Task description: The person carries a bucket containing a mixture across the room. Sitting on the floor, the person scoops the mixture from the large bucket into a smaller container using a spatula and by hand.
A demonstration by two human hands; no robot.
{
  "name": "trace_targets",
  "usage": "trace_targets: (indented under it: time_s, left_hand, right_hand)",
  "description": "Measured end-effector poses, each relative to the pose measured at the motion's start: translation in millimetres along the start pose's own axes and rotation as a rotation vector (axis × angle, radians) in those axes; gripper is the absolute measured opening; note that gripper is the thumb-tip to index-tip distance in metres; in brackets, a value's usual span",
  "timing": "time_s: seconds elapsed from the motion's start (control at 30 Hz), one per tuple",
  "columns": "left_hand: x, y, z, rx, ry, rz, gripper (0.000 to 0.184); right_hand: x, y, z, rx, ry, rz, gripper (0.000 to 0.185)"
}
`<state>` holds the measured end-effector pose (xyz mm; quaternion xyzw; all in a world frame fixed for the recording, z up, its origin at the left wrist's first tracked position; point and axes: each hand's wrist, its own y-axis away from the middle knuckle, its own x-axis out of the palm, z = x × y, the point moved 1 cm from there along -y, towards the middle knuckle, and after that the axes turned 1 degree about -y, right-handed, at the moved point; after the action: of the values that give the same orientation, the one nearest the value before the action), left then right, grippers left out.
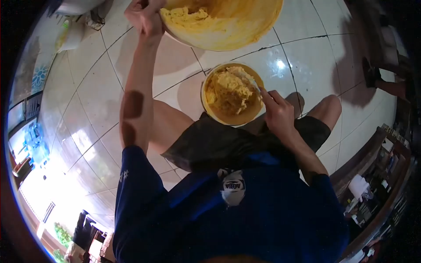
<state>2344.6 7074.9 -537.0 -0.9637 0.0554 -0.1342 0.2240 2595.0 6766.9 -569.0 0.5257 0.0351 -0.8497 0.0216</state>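
Observation:
A large pale bowl (223,33) smeared with yellow mash is at the top of the view, tilted so its inside shows. My left hand (147,17) grips its left rim with closed fingers. Below it, a smaller round container (244,118) stands between my legs, holding a heap of yellow mash (230,90). My right hand (279,111) is closed around the handle of a utensil (255,84) at the container's right side. The utensil's tip is in the mash, partly hidden by it.
Light floor tiles (175,81) lie around my bent legs. Another person's foot (372,72) and leg are at the right. A cluttered shelf (372,184) stands at the lower right, and blue water bottles (36,142) are at the far left.

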Motion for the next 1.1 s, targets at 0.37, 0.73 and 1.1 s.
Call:
trace_targets:
  time_s: [0.37,0.73,1.1]
  left_hand:
    - [-22,-21,25,-0.201,0.185,-0.381,0.061]
    - [-32,-36,24,-0.253,0.281,-0.490,0.046]
    - [-67,-42,51,-0.419,0.229,-0.725,0.031]
  right_hand:
    - [-52,-239,30,-0.098,-0.075,-0.279,0.023]
    - [-119,-295,40,-0.120,-1.516,-0.041,0.097]
    - [-104,-308,41,-0.420,-2.426,-0.114,0.089]
